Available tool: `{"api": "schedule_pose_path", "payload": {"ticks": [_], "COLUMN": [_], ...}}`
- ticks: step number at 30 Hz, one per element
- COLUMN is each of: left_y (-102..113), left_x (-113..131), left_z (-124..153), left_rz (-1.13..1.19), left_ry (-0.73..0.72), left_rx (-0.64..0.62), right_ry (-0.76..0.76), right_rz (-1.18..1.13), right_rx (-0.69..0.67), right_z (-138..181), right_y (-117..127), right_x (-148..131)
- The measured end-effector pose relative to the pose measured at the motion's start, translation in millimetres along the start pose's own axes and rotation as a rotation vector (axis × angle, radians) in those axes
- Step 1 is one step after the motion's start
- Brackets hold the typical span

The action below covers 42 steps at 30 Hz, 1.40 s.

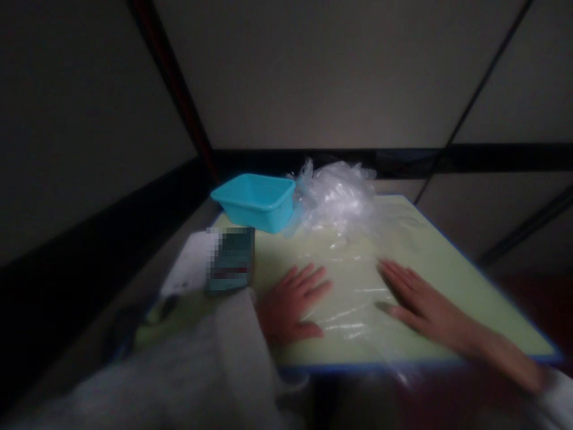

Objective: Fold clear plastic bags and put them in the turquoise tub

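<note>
So, clear plastic (351,313): spread between my hands at the near part of the table (483,316), trailing over its front edge.
Left hand (293,307): open, palm down, fingers spread beside the sheet, probably to keep it smooth; I see nothing gripped.
Right hand (423,307): also open, fingers together and thumb apart, opposite the left, perhaps so that the film stays level between them; blur hides how firmly I press.
Crumpled plastic heap (342,194): behind the sheet, seemingly kept back to leave me working room; I can't tell whether the two join.
Blue tub (255,206): upright, just left of the heap, likely parked out of my way.
Pixelated dark item (233,263): by my left sleeve (237,346), beside something white (190,266), probably set aside.
</note>
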<state>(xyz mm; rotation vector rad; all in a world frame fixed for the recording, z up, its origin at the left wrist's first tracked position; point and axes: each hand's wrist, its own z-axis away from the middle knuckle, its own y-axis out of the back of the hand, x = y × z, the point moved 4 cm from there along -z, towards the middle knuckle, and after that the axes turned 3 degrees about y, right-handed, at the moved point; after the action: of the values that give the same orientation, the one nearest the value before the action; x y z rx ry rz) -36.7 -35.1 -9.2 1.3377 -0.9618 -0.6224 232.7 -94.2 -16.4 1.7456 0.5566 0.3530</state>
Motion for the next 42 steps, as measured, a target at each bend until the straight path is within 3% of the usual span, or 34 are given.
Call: {"api": "schedule_pose_path", "payload": {"ticks": [3, 6, 10, 13, 17, 29, 33, 36, 42], "left_y": [11, 17, -1, -19, -27, -10, -13, -11, 10], "left_x": [10, 45, 94, 104, 90, 37, 28, 22, 18], "left_z": [2, 1, -10, -18, -15, 41, 50, 50, 38], "left_rz": [-0.011, 0.03, 0.118, 0.149, 0.158, 0.035, 0.034, 0.034, -0.069], "left_ry": [-0.006, -0.086, -0.174, -0.162, -0.135, 0.083, -0.009, -0.103, -0.285], "left_rx": [0.083, 0.132, 0.115, 0.08, 0.056, 0.044, 0.128, 0.219, 0.415], "right_ry": [-0.058, -0.04, -0.013, 0.028, 0.071, 0.082, 0.235, 0.331, 0.269], "right_rz": [-0.036, -0.074, -0.075, -0.03, 0.035, -0.076, -0.216, -0.16, -0.247], "right_rx": [0.011, -0.003, -0.031, -0.022, 0.009, 0.004, -0.056, -0.055, -0.015], "right_z": [3, 3, 1, 1, 2, 0, 12, 29, 31], "right_y": [16, 22, 10, -2, -4, 10, 21, 17, 25], "right_x": [-19, -46, -65, -66, -65, -65, -61, -57, -57]}}
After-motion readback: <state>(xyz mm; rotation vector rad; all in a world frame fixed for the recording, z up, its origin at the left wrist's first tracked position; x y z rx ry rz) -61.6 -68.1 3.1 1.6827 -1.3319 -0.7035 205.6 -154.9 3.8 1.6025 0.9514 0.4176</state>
